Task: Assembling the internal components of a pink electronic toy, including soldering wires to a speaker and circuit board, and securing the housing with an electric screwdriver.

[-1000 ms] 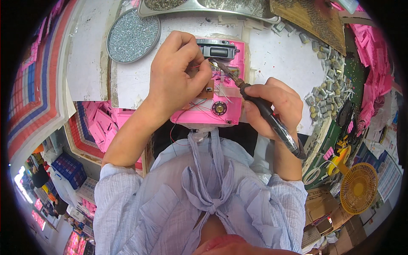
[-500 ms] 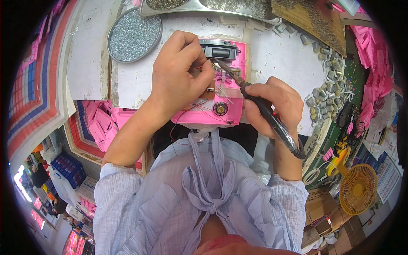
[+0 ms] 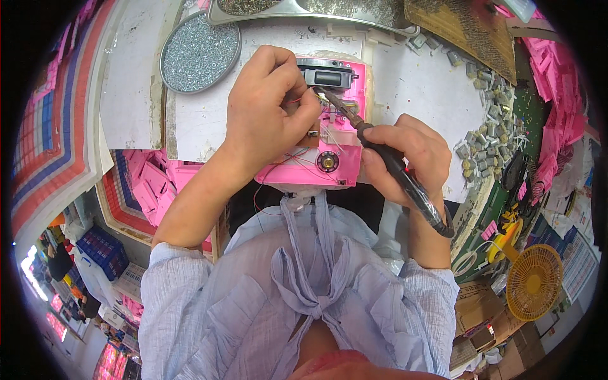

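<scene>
"Under the left hand [image 3: 272, 104], what lies there?"

"A pink plastic casing [image 3: 348, 174] on the bench [image 3: 411, 95]; that hand covers much of its left side, so some parts beneath can't be made out."

"How are the left fingers set?"

"Pinched narrow on a thin red wire [image 3: 293, 100], whose end vanishes behind the thumb."

"And the right hand [image 3: 411, 155]?"

"Closed around the black handle of a soldering iron [image 3: 415, 196]. Its tip is just beside the left fingertips; whether it touches the wire, I cannot tell."

"What shows near the fingertips?"

"Nearer the person than they are, a small round speaker [image 3: 328, 163] in the casing; just beyond them, a black module [image 3: 328, 78], its left end hidden by the left hand."

"Further off?"

"Left of the left hand, a round tray of small screws [image 3: 239, 56]; right of the right hand, heaped small motors [image 3: 484, 166]; beyond both, a metal tray [image 3: 354, 21] not seen whole."
</scene>
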Demonstrator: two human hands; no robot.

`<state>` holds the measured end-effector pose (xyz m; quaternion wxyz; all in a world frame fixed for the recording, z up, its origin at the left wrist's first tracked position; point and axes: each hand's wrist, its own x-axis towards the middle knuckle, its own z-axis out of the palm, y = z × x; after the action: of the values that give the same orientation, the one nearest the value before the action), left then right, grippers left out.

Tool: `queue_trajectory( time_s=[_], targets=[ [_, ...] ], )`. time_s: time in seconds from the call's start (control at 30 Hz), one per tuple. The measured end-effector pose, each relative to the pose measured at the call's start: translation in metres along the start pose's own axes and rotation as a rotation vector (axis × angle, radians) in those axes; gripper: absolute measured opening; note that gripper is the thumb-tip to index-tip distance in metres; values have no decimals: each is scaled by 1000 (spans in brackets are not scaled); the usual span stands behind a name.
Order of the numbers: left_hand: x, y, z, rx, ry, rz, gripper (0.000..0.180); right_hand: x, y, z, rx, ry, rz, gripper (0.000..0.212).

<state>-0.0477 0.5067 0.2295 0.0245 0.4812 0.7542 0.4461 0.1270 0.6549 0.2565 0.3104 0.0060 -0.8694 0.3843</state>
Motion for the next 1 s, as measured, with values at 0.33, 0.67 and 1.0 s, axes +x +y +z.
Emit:
queue_trajectory(
  time_s=[0.33,0.67,1.0],
  targets=[
    [0,1,0,-1,2,-14,15,1,-2,-2,-7,-24,25,26],
    [0,0,0,15,-4,-7,14,-5,-4,-7,5,6,19,32],
    [-1,2,-3,22,-19,-10,11,-11,-8,-16,-11,34,63,32]
  ],
)
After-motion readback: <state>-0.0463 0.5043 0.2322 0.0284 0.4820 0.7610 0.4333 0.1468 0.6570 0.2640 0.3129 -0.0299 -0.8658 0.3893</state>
